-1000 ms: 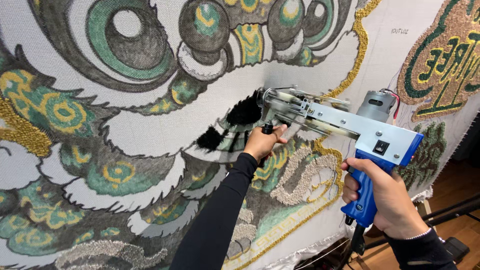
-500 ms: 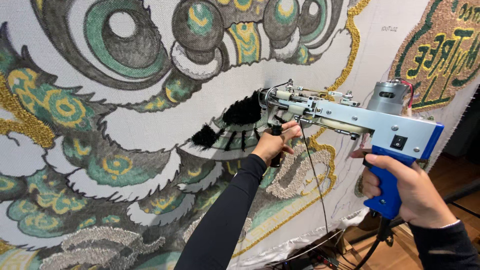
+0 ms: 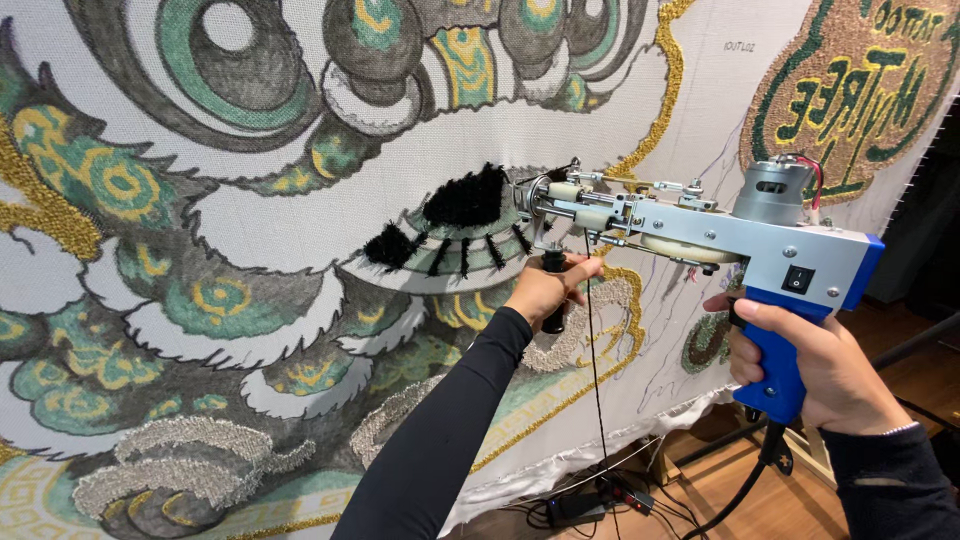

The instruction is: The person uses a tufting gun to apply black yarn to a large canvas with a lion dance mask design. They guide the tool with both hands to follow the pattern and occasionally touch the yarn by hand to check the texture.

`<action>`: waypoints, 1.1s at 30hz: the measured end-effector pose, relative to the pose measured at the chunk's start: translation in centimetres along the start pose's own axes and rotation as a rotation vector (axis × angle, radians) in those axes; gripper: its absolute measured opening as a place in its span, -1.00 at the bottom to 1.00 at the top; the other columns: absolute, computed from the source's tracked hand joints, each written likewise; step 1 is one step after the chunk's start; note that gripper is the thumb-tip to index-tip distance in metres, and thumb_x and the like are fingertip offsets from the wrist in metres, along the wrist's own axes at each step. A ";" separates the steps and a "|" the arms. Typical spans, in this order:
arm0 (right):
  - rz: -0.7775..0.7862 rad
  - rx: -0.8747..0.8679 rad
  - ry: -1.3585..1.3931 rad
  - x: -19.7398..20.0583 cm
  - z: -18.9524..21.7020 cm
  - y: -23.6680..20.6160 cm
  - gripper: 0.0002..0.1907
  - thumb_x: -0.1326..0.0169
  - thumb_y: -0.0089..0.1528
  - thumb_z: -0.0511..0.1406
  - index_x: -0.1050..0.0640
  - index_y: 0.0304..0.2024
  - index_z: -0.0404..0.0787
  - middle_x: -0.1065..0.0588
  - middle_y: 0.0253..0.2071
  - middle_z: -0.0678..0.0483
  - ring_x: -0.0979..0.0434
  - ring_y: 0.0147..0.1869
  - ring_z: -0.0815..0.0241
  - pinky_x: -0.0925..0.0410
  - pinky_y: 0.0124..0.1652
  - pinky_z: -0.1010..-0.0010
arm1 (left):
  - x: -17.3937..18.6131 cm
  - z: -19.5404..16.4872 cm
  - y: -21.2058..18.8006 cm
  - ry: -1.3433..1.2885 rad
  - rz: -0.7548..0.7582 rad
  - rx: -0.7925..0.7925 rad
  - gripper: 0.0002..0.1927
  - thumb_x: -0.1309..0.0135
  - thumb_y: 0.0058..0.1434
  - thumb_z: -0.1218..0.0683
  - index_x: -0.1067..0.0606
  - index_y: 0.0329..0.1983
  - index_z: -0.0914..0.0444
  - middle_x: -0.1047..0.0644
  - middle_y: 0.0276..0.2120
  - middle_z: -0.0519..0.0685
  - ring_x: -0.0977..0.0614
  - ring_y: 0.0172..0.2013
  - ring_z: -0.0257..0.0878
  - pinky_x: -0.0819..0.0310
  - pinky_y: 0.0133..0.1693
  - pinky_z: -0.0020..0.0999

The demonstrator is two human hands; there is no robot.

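Observation:
A blue and silver tufting gun [image 3: 700, 235] points left at a large stretched cloth [image 3: 300, 220] printed with a green, gold and grey dragon-like design. My right hand [image 3: 810, 365] grips the gun's blue rear handle. My left hand [image 3: 545, 290], in a black sleeve, is closed around the gun's black front grip. The gun's tip touches the cloth beside a patch of black tufted yarn [image 3: 465, 200]. A thin black yarn [image 3: 595, 380] hangs down from the gun.
A second tufted piece in gold and green [image 3: 850, 90] hangs at the upper right. Below the cloth's lower edge lie a power strip and cables [image 3: 590, 500] on a wooden floor [image 3: 760, 500]. A black power cord [image 3: 745, 480] drops from the gun's handle.
The view has shifted slightly; the gun and both hands have moved a little right and down across the cloth. The black tufted patch now lies left of the gun's tip.

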State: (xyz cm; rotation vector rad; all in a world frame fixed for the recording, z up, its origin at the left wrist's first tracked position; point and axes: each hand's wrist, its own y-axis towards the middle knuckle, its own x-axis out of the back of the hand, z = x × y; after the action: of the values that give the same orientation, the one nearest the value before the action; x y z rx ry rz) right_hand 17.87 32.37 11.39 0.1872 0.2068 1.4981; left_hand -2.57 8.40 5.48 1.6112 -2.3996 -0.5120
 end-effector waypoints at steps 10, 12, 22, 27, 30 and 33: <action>0.030 -0.026 0.103 0.6 -2.4 -0.2 -0.66 -0.09 0.23 -0.20 -0.54 -0.12 -0.36 -0.33 -0.61 0.05 -0.35 -0.58 0.18 -0.34 -0.51 0.30 | 0.2 1.4 -1.1 -0.019 -0.001 0.080 -0.60 -0.18 0.23 -0.14 -0.59 0.04 0.14 -0.71 -0.19 -0.09 -0.54 -0.60 -0.39 -0.38 -0.55 -0.48; 0.029 -0.014 0.072 0.3 -2.7 -0.2 -0.67 -0.10 0.22 -0.21 -0.55 -0.14 -0.38 -0.33 -0.61 0.04 -0.34 -0.59 0.18 -0.29 -0.55 0.33 | 0.4 1.7 -1.7 -0.049 0.013 0.053 -0.57 -0.12 0.26 -0.16 -0.61 0.07 0.16 -0.71 -0.18 -0.07 -0.52 -0.63 -0.39 -0.36 -0.58 -0.47; -0.009 -0.034 0.024 -2.0 -2.2 0.1 -0.67 -0.12 0.19 -0.24 -0.57 -0.14 -0.40 -0.32 -0.64 0.05 -0.32 -0.64 0.19 -0.25 -0.62 0.36 | 1.3 3.3 -1.5 -0.089 -0.020 0.121 -0.66 -0.14 0.28 -0.09 -0.65 -0.04 0.21 -0.71 -0.17 -0.07 -0.50 -0.64 -0.42 -0.33 -0.64 -0.44; 0.000 -0.019 0.027 -2.4 -2.3 0.2 -0.68 -0.12 0.19 -0.25 -0.57 -0.16 -0.42 -0.33 -0.64 0.05 -0.32 -0.63 0.20 -0.26 -0.60 0.37 | 1.8 3.9 -1.0 -0.100 -0.027 0.133 -0.69 -0.19 0.26 -0.07 -0.65 -0.15 0.26 -0.71 -0.18 -0.03 -0.50 -0.66 -0.41 -0.34 -0.63 -0.43; -0.014 -0.016 -0.001 -2.7 -2.2 0.4 -0.68 -0.12 0.20 -0.25 -0.57 -0.16 -0.42 -0.33 -0.63 0.05 -0.32 -0.63 0.18 -0.24 -0.60 0.36 | 2.0 4.2 -0.5 -0.122 -0.041 0.134 -0.66 -0.22 0.28 -0.08 -0.58 -0.24 0.32 -0.72 -0.17 -0.06 -0.53 -0.65 -0.39 -0.35 -0.63 -0.41; -0.018 -0.022 -0.016 -3.1 -2.2 0.6 -0.67 -0.11 0.21 -0.23 -0.58 -0.16 -0.41 -0.33 -0.62 0.06 -0.33 -0.62 0.19 -0.24 -0.59 0.37 | 2.2 4.4 0.0 -0.100 -0.068 0.126 -0.64 -0.21 0.28 -0.08 -0.63 -0.14 0.32 -0.70 -0.20 -0.06 -0.50 -0.67 -0.39 -0.32 -0.63 -0.43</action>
State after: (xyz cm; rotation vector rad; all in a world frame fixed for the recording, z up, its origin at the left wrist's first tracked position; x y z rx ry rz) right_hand 16.56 29.27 9.49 0.1793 0.1779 1.4804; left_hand -4.97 7.08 1.38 1.7645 -2.5025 -0.4723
